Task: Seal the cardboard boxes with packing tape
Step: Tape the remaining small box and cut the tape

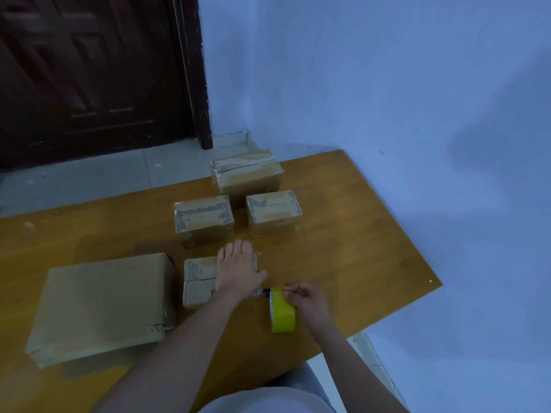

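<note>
1. Five brown cardboard boxes sit on your orange-brown wooden surface (343, 234): a large flat one (101, 305) at your near left, a small one (198, 281) under your left hand, two small ones (203, 217) (272, 211) side by side beyond it, and a bigger one (246, 174) at the far edge. The three far boxes show pale strips across their tops, so they look already taped; this is a judgement from their sheen.
2. Your left hand (238, 271) lies flat on the small near box, fingers straight and spread toward the far edge. That press probably keeps the flaps shut and stops the light box from sliding while tape is pulled.
3. Your right hand (307, 296) has its fingers curled on the roll of yellow-green packing tape (281, 311), which stands on edge just beside the box's right side. Holding it there likely lines the strip up with the top seam.
4. A dark bit shows between the roll and the box; whether it is the tape's free end or part of a cutter, you cannot tell.
5. Keeping the large flat box off to the left leaves room for the roll to travel, and it appears to be waiting its turn.
</note>
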`<state>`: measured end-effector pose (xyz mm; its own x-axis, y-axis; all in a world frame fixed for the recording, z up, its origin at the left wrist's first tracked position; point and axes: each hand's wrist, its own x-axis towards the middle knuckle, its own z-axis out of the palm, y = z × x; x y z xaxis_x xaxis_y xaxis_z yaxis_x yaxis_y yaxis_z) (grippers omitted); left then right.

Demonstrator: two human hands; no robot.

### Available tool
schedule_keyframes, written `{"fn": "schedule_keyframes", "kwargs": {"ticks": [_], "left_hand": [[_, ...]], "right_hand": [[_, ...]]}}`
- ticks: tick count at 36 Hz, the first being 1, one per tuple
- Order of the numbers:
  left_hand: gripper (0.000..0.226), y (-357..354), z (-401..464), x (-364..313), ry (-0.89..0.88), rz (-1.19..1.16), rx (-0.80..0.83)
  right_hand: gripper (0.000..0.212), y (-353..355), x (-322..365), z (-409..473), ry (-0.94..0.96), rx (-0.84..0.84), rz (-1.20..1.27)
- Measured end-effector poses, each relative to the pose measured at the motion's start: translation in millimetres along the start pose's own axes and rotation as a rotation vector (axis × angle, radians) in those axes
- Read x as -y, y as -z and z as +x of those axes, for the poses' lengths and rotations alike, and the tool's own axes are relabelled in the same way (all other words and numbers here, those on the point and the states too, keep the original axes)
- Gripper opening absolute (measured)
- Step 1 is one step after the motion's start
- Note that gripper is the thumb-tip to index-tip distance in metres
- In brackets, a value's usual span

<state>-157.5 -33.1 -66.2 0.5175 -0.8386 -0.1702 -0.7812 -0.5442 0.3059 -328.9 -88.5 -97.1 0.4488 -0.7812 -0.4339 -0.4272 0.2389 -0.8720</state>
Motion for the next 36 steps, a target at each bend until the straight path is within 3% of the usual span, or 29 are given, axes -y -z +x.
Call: {"fn": "schedule_keyframes", "kwargs": {"ticks": [7, 24, 36], "left_hand": [[0.036, -1.4, -1.4, 5.0, -0.03, -0.051, -0.051], [0.027, 3.0, -0.6, 4.7, -0.061, -0.038, 0.021], [0.034, 0.2, -3.0, 6.1, -0.113, -0.001, -0.023]], "right_hand": [[0.021, 1.2, 1.7, -2.9, -0.013, -0.004, 0.019], [0.016, -0.5, 6.3, -4.6, -0.024, 0.024, 0.012], [0.017, -2.6, 9.3, -5.2, -0.039, 0.019, 0.038]]}}
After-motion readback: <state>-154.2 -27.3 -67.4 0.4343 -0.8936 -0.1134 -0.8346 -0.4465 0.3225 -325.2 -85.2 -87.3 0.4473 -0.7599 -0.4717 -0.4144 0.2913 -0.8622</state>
